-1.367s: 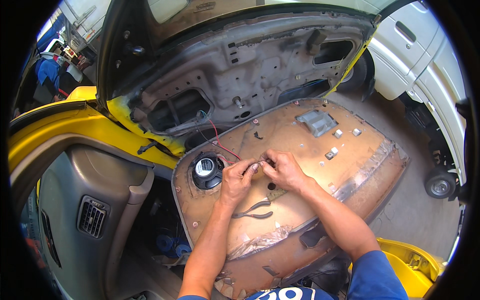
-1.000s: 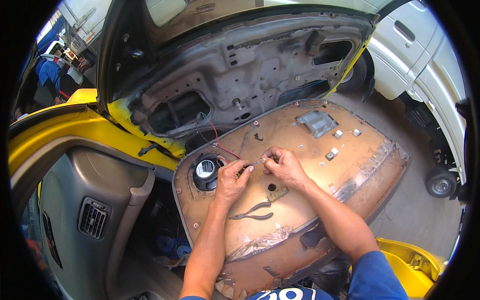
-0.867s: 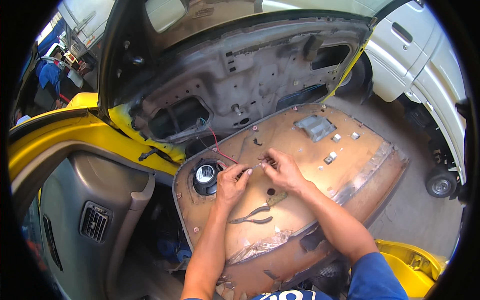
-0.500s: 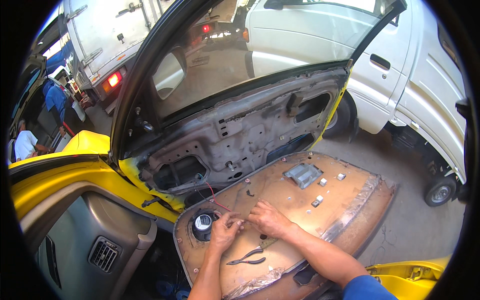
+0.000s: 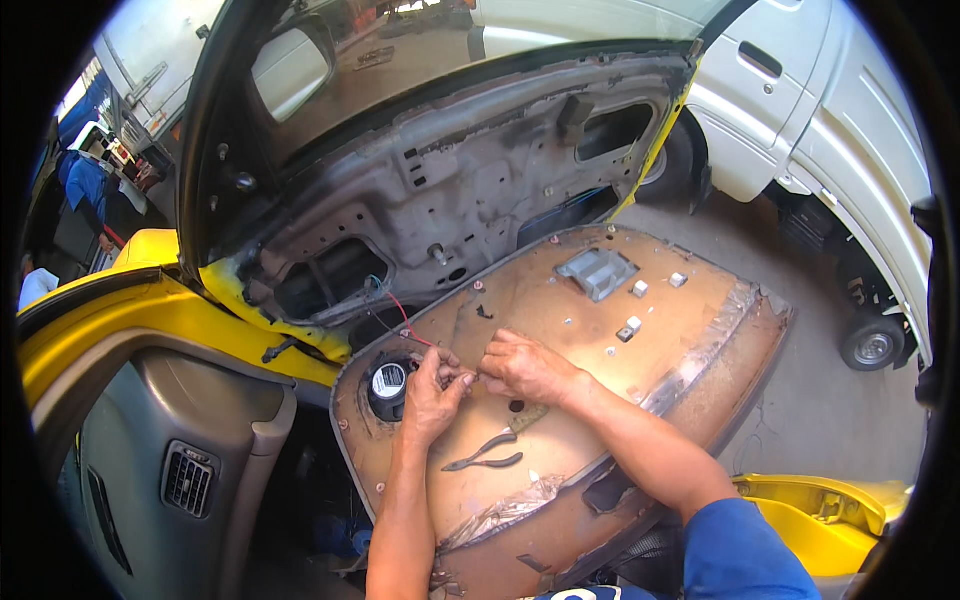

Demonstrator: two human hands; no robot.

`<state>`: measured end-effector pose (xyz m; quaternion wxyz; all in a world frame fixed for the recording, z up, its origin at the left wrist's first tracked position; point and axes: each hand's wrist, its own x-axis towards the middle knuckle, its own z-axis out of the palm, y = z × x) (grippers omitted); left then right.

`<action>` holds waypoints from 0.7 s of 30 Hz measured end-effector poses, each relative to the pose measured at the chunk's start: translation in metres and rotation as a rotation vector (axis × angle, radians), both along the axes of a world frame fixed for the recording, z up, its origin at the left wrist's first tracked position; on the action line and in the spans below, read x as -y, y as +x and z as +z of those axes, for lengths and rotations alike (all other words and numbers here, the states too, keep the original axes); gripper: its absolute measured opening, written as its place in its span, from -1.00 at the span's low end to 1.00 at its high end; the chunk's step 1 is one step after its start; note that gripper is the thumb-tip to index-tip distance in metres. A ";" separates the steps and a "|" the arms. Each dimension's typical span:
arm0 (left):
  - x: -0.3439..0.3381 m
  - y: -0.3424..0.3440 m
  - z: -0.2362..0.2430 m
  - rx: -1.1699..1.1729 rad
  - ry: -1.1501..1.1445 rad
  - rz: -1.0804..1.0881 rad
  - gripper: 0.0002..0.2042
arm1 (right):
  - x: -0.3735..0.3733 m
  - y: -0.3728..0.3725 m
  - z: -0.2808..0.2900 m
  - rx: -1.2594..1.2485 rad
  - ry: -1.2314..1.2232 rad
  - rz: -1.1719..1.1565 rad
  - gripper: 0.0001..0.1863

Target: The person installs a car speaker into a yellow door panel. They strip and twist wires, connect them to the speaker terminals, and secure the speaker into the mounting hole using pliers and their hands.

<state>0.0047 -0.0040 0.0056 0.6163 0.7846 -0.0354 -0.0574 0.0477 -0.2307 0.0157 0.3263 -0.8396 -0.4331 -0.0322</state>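
Observation:
My left hand (image 5: 434, 398) is closed in a pinch on the end of a thin red wire (image 5: 399, 312), which comes out of the bare door shell. Right beside it, my right hand (image 5: 528, 368) is also pinched, fingertips almost meeting those of the left. Whatever lies between the right fingers is too small to make out. Both hands hover over the brown back of a door trim panel (image 5: 535, 290). A round black speaker (image 5: 385, 402) with a white label is set in the panel, left of my left hand. Pliers with dark handles (image 5: 484, 455) lie on the board below my hands.
The stripped door (image 5: 400, 215) stands open beyond the panel. A grey plastic piece (image 5: 598, 273) and small white blocks (image 5: 640, 289) rest on the board. At left is the dashboard (image 5: 215, 420); a white truck (image 5: 790, 130) is parked at right. A person in blue (image 5: 88, 185) is far left.
The whole view has shifted, so the panel, door and hands sit higher in the picture. Both hands stay close together over the panel, and the red wire still runs to my left fingers.

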 end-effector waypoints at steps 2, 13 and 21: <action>0.001 -0.001 0.002 0.029 0.059 0.004 -0.76 | 0.001 0.003 -0.001 -0.015 0.016 0.003 -0.76; 0.001 0.004 0.010 0.061 0.114 0.005 -0.75 | 0.008 0.010 0.006 -0.012 0.080 0.018 -0.78; 0.004 -0.002 0.017 0.187 0.241 -0.021 -0.85 | 0.008 0.006 0.004 -0.121 0.126 -0.056 -0.77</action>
